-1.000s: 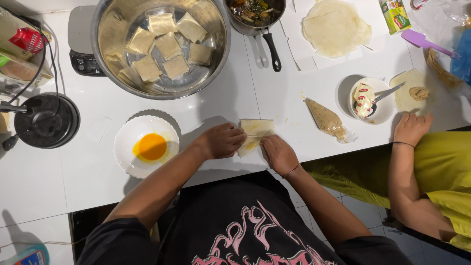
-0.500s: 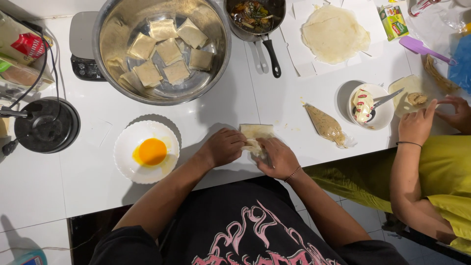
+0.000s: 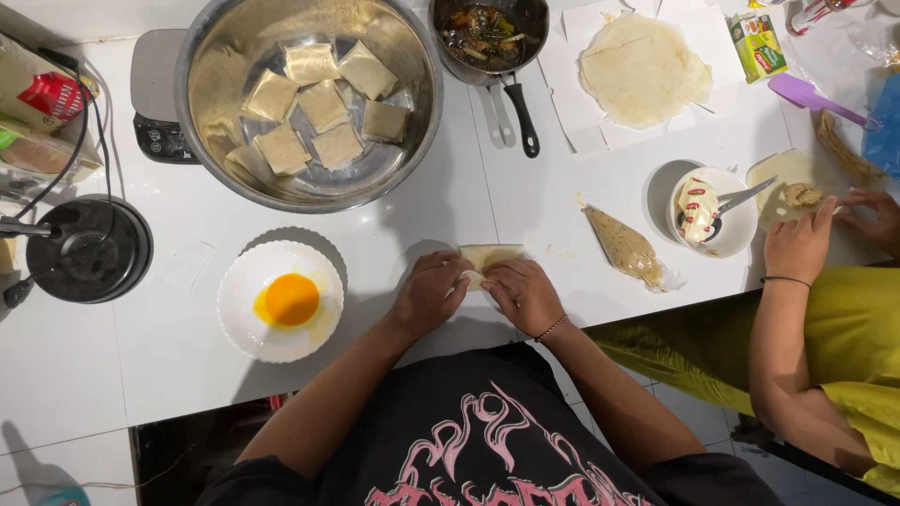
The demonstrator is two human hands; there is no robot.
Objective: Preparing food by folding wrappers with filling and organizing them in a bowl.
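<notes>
While both hands press on it, the left hand (image 3: pixel 429 292) and right hand (image 3: pixel 525 293) pinch a pale folded pastry wrapper (image 3: pixel 491 255) on the white counter (image 3: pixel 187 356). Squeezing too hard could probably tear the thin sheet or force filling out its open ends.

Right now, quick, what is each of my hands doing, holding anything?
Left hand: closed, fingers pressing the left end of the pale wrapper on the counter.
Right hand: closed, fingers curled on the same wrapper, folding it.
</notes>
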